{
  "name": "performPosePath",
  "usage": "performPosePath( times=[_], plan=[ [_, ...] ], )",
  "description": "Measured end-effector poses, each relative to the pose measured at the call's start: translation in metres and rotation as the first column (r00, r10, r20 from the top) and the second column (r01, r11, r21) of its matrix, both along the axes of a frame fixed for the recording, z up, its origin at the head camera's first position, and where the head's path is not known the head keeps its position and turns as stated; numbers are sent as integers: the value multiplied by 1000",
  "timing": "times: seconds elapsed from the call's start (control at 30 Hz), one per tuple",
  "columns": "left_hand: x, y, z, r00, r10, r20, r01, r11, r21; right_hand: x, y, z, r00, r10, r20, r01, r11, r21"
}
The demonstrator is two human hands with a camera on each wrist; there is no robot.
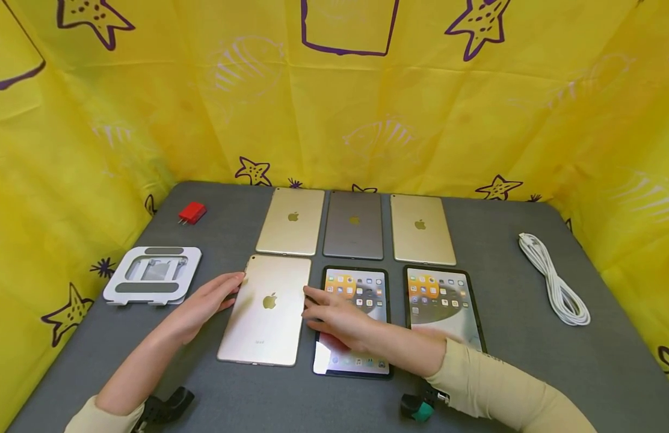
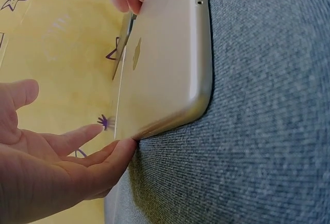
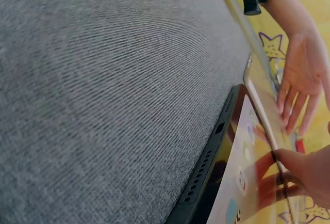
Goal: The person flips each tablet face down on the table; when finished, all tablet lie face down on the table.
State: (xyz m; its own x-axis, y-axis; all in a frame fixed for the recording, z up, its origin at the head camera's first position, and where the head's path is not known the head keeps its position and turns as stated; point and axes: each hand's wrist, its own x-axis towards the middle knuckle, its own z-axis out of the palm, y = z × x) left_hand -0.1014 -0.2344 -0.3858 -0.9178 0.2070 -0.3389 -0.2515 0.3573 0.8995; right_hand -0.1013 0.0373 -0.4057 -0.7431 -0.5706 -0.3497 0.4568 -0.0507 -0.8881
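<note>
Gray table (image 1: 248, 397) beneath both hands, and here's the front gold tablet (image 1: 265, 322), back up, squarely between left hand (image 1: 207, 304) and right hand (image 1: 340, 316)! The left touches its left edge, fingers loosely extended; the right meets the opposite edge, also relaxed, neither one grasping. Below the right hand, a lit tablet (image 1: 364, 294). Left of the left hand, the white stand (image 1: 147, 287); well right of the right hand, the coiled cable (image 1: 553, 282); beyond the left hand, the red charger (image 1: 194, 212)!
</note>
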Motion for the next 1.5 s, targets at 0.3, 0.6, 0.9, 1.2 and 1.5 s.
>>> performPosePath(
  times=[0.3,0.6,0.9,1.2,1.5],
  plan=[
    [1,5,-2,1000,-15,-16,13,997,-80,0,4,1,999,35,-17,-35,999,11],
    [5,17,0,982,-76,-172,13,940,-342,-1,7,0,1000,22,-6,-22,1000,11],
    [8,56,-5,913,-71,-401,-18,976,-215,-10,39,11,994,-88,-70,89,996,14],
    [12,102,-8,998,-46,-53,53,989,142,-9,96,18,951,-273,-148,293,947,136],
    [16,126,-7,987,-43,157,-11,944,329,13,133,17,962,-271,-21,271,950,154]
  ],
)
